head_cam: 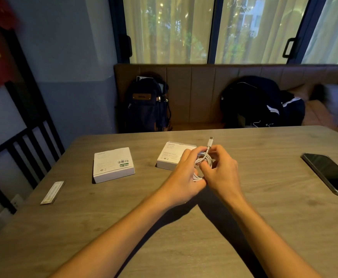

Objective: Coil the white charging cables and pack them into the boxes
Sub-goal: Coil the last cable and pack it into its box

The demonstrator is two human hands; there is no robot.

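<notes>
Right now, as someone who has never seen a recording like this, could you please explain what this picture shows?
There is no machine here: a person works with two bare hands. The single picture comes from a camera worn on their head, looking forward and down. The left hand and the right hand both have a grip on a looped white charging cable, and one plug sticks up. On the wooden table lie two white boxes: the left box and the right box, which is partly behind the hands. A dark phone lies at the right and a thin flat strip at the left.
</notes>
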